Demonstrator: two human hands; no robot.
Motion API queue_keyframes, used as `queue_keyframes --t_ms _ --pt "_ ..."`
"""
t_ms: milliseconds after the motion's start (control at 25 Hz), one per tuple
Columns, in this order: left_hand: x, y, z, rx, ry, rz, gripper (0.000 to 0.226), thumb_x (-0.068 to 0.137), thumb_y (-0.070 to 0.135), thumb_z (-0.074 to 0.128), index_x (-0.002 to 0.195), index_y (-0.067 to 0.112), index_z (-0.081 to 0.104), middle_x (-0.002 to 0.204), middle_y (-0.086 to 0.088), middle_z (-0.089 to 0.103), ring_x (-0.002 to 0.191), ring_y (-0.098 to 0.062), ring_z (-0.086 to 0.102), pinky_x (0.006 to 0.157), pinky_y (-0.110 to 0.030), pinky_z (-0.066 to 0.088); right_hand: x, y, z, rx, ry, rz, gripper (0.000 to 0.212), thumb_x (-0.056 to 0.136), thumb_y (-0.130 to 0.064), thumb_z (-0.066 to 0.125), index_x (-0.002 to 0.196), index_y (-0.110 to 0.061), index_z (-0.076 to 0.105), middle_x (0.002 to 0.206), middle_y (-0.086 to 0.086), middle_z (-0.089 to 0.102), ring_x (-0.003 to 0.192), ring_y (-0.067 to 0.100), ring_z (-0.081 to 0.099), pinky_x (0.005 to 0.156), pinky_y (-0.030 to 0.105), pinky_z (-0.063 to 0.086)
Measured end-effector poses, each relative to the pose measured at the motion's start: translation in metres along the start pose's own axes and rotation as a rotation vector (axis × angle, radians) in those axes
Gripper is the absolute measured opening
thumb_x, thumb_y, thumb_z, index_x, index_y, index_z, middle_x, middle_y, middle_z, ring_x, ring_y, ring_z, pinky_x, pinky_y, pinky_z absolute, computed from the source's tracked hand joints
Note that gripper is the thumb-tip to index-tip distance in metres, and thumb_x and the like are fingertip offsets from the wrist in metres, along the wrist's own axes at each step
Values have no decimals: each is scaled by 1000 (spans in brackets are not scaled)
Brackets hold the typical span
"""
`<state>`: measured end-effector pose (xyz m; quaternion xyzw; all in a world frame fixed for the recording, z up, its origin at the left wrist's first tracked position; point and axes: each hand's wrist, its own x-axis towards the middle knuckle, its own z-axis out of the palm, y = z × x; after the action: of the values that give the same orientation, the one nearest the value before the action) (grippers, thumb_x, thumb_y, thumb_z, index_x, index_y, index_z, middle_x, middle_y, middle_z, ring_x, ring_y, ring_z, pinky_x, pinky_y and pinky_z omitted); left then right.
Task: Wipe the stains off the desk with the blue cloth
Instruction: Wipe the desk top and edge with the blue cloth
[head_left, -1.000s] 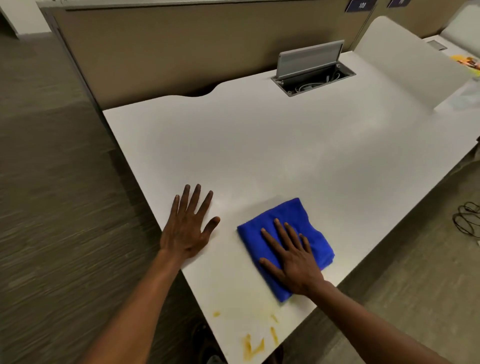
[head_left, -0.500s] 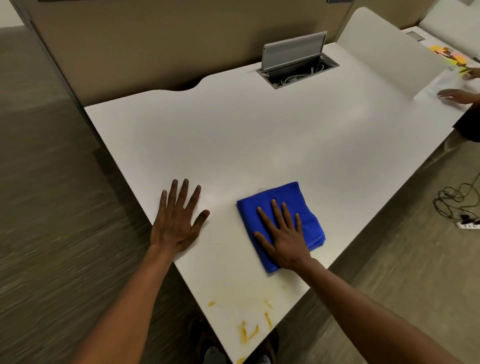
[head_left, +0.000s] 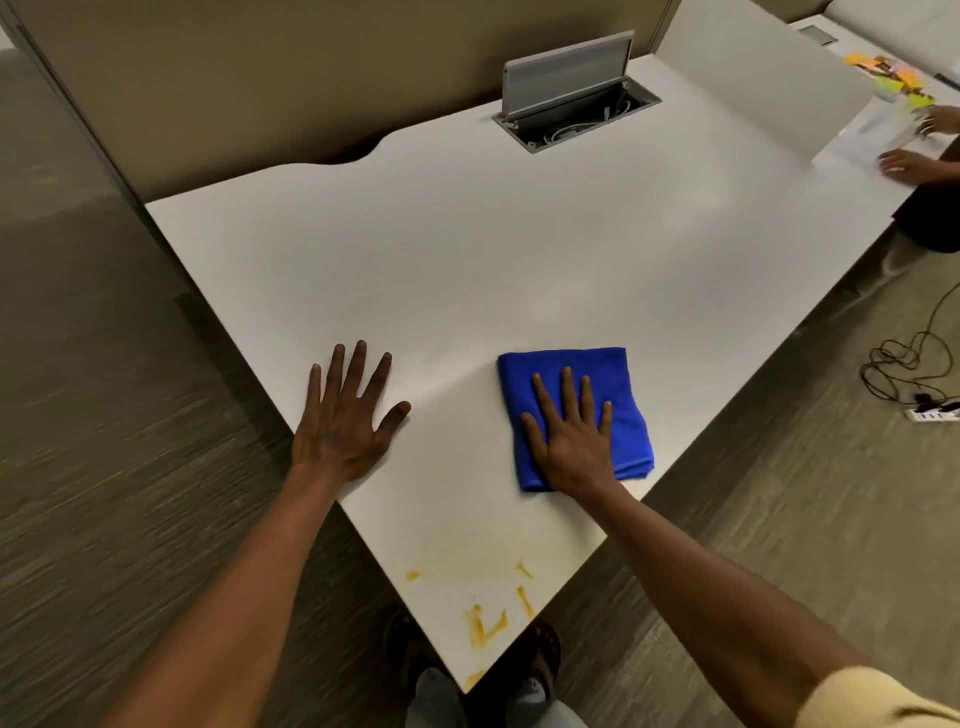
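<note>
Blue cloth (head_left: 576, 410), folded to a rough square, flat on the white desk (head_left: 519, 249) near its right front edge. Right hand (head_left: 571, 441) spread on top of it, palm down, fingers straight and pressed onto the fabric, nothing curled round it. Left hand (head_left: 343, 426) likewise flat and spread, palm on the bare desktop just beside the left edge, well apart from the cloth, holding nothing. Yellow-orange stains (head_left: 488, 618) in streaks and dabs at the near corner of the desk, closer to the camera than both hands, apart from the cloth and untouched by it. Faint yellowish smear between stains and hands. Farther back, an open cable hatch (head_left: 576, 104) with its grey lid tilted up and cords inside. At far right, another person's hands (head_left: 906, 163) on a sheet of paper (head_left: 867, 137), bright-coloured items beyond, too blurred to name. On the floor at right, a tangle of black cable (head_left: 898, 364) by a white power strip (head_left: 932, 413). Shoes (head_left: 540, 654) below the desk corner.
</note>
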<state>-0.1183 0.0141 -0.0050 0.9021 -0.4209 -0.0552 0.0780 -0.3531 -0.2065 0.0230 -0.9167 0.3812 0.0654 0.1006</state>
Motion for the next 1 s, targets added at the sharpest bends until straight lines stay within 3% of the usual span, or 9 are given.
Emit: queue_keyframes --t_ms 80,240,360,440,520,640,760,880,1000 --pt "-1 -1 2 -10 -6 17 77 99 76 4 163 38 -13 174 0 -16 159 -23 -21 129 -50 -8 -40 -2 16 -42 19 -125 64 104 -65 10 164 -45 0 175 -2 -9 161 25 -11 127 57 -2" --pt "-2 3 2 -3 -11 9 77 98 76 1 163 38 -14 173 -2 -17 159 -23 -20 129 -50 -9 -81 68 9 -165 -39 -519 59 107 -65 15 163 -49 6 175 -9 -5 162 22 -2 127 50 1" --pt "-3 4 0 7 -7 -5 77 98 77 2 163 38 -13 174 -2 -16 159 -23 -21 129 -50 -9 -55 80 -8 -157 -86 -274 61 101 -71 7 159 -56 -7 171 -15 -21 161 18 -11 129 50 -2" --pt "-2 4 1 12 6 -14 77 97 77 1 163 39 -15 173 -2 -17 159 -23 -21 129 -50 -9 -36 45 -4 -54 -26 -22 63 102 -70 11 160 -53 -5 172 -10 -19 161 21 -12 128 52 -4" --pt "0 4 1 5 -8 -9 77 97 78 0 162 40 -16 173 -1 -18 159 -22 -19 129 -51 -9 -34 7 7 16 6 80 66 103 -68 18 163 -49 -2 174 -4 -15 160 24 -14 126 55 -7" --pt "-3 7 1 -1 -34 -2 78 95 77 -4 162 39 -16 173 -2 -17 160 -23 -14 129 -51 -9 -74 3 27 -33 -15 -195 66 103 -71 16 163 -49 2 175 -3 -12 161 25 -12 126 55 -5" --pt "-12 12 0 -13 -19 -7 79 96 75 -2 164 36 -10 174 -4 -13 161 -26 -10 129 -50 -5 -91 58 14 -152 -89 -514 65 102 -75 15 161 -53 1 174 -11 -13 161 20 -11 126 53 -1" --pt "-24 14 1 -14 2 -18 80 96 73 1 165 33 -5 174 -4 -9 161 -26 -8 130 -48 -4 -46 81 -14 -144 -200 -286 66 93 -81 2 152 -62 -19 167 -16 -32 159 18 -21 128 52 -11" --pt "-23 13 2 -29 36 -52 79 99 73 9 166 33 -3 174 -6 -7 161 -26 -8 130 -47 -2 -23 32 -5 -28 -104 15 70 98 -74 12 159 -51 -12 171 -3 -25 159 27 -21 125 58 -11"
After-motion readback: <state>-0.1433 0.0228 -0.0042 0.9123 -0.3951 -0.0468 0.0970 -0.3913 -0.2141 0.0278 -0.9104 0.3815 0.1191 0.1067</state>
